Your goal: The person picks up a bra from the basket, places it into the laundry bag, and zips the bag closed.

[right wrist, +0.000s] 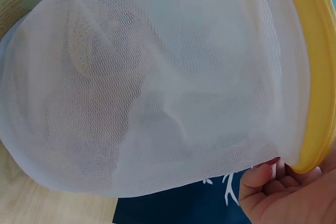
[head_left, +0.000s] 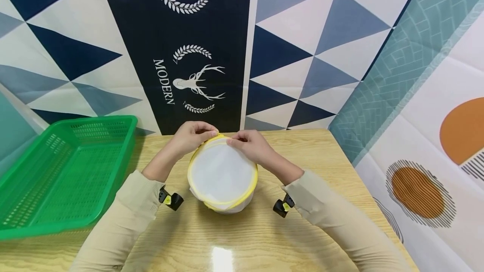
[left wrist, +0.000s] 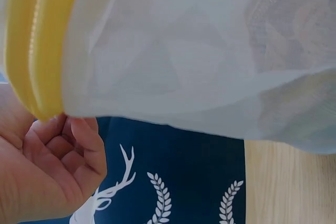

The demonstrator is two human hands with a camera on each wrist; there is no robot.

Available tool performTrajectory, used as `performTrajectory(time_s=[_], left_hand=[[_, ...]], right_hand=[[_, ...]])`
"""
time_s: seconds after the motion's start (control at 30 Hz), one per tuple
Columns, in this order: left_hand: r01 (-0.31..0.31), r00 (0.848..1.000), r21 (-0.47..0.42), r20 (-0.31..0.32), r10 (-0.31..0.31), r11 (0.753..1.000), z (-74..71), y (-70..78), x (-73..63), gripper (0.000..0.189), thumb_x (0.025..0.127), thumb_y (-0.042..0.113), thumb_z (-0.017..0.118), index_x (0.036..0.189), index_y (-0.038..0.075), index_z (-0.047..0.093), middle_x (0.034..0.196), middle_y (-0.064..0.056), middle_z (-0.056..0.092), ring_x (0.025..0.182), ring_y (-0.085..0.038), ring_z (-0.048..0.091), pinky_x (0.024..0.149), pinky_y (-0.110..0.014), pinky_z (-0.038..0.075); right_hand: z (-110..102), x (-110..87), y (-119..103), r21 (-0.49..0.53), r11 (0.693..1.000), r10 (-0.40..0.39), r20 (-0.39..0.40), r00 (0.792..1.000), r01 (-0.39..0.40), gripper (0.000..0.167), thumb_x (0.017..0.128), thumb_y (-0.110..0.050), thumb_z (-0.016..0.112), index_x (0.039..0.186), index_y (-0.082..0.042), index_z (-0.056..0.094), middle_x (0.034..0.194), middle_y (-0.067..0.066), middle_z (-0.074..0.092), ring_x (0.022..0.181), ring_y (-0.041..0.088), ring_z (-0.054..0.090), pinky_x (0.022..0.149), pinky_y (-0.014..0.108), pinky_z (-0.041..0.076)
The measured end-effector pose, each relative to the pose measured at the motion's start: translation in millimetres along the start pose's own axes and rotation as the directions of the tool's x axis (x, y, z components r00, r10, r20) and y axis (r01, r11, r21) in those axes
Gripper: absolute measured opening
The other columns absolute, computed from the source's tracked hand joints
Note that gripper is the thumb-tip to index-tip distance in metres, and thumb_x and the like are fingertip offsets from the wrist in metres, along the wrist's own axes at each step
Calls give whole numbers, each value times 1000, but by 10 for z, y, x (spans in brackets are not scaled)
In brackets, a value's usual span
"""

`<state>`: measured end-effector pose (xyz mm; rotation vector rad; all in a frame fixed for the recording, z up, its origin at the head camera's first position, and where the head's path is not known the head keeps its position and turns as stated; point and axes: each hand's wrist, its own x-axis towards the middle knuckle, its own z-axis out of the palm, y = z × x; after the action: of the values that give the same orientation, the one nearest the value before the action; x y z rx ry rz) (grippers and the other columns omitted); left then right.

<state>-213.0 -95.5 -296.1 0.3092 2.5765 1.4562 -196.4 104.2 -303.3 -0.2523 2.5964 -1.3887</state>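
Observation:
A round white mesh laundry bag (head_left: 222, 173) with yellow trim (head_left: 252, 188) stands on the table, its circular top facing up. At the far left of that rim, my left hand (head_left: 193, 137) pinches the trim between thumb and curled fingers. My right hand (head_left: 250, 144) pinches the same edge a short way to the right. The left wrist view shows the bag's pale side (left wrist: 168, 51) and the stitched yellow band (left wrist: 47, 40) above curled fingers. Through the thin mesh (right wrist: 147, 87) in the right wrist view, faint shapes show, too blurred to tell.
A green plastic basket (head_left: 68, 179) with perforated sides stands at the left of the wooden table (head_left: 302, 238). Behind the table's far edge hangs a patterned cloth (head_left: 200, 83) with a deer head and triangles. Another printed cloth (head_left: 427, 137) borders the right side.

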Motion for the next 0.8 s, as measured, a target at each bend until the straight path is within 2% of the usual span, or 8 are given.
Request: performTrajectory(time_s=[0.13, 0.33, 0.47, 0.67, 0.8], left_hand=[[7, 1000, -14, 2, -7, 1000, 4, -16, 11, 24, 92, 23, 60, 108, 7, 67, 91, -7, 62, 74, -16, 53, 63, -21, 47], [-20, 1000, -14, -4, 20, 1000, 2, 25, 27, 23, 92, 22, 61, 106, 6, 68, 94, -9, 63, 77, -18, 53, 64, -21, 48], [-12, 1000, -6, 14, 12, 1000, -1, 51, 38, 23, 91, 22, 61, 107, 6, 67, 96, -10, 64, 78, -18, 54, 64, -20, 48], [15, 999, -4, 45, -15, 1000, 11, 37, 66, 26, 92, 23, 61, 109, 5, 67, 98, -10, 64, 79, -16, 55, 64, -20, 49], [15, 998, -10, 63, -14, 1000, 20, 25, 86, 24, 92, 21, 60, 108, 5, 67, 97, -9, 64, 78, -16, 55, 64, -21, 49]], right_hand=[[5, -27, 25, 59, 998, 13, -25, 1000, -11, 23, 92, -27, 59, 97, -6, 68, 86, 7, 63, 67, 13, 57, 57, 23, 50], [59, -86, 2, 192, 980, 63, -73, 995, -48, 23, 92, -24, 59, 97, -4, 67, 88, 8, 64, 66, 12, 58, 57, 24, 51], [85, -111, 6, 247, 967, 86, -65, 994, -68, 23, 93, -24, 59, 97, -3, 67, 87, 8, 64, 64, 11, 59, 55, 23, 51], [55, -105, 58, 202, 977, 71, -19, 997, -66, 28, 91, -30, 59, 100, -5, 68, 89, 8, 67, 63, 10, 59, 54, 22, 48], [11, -83, 53, 139, 989, 44, -22, 999, -40, 30, 90, -34, 60, 106, -10, 68, 95, 7, 66, 72, 12, 59, 60, 22, 49]])
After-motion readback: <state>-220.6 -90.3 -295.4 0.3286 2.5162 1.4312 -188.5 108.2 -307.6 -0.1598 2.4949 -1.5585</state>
